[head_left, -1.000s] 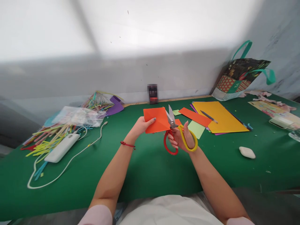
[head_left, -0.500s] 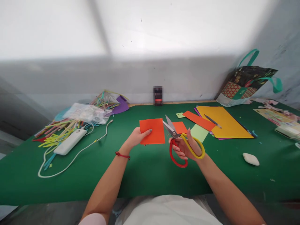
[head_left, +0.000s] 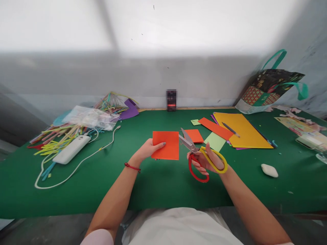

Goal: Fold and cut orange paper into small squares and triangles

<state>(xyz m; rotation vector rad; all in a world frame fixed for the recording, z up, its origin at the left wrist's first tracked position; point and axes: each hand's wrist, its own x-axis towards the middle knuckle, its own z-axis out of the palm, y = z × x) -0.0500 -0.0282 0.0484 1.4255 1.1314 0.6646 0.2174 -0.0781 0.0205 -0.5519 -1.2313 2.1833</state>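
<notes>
My left hand (head_left: 148,150) pinches the left edge of an orange paper square (head_left: 166,145) and holds it just above the green table (head_left: 158,183). My right hand (head_left: 204,160) grips a pair of scissors (head_left: 198,153) with one red and one yellow handle loop; its steel blades are parted and point up and left, close to the square's right edge. A smaller orange offcut (head_left: 194,135) lies flat on the table just behind the blades.
A stack of coloured sheets topped by a yellow one (head_left: 241,130) with a pencil (head_left: 230,129) lies at the right. A white eraser (head_left: 269,170), a patterned bag (head_left: 270,86), a white power bank (head_left: 71,153) with cable and a pile of coloured strips (head_left: 66,132) surround the middle.
The scissors have come away from the orange paper and a small orange piece now lies on the table. Both hands have lowered, and the square is now held flatter.
</notes>
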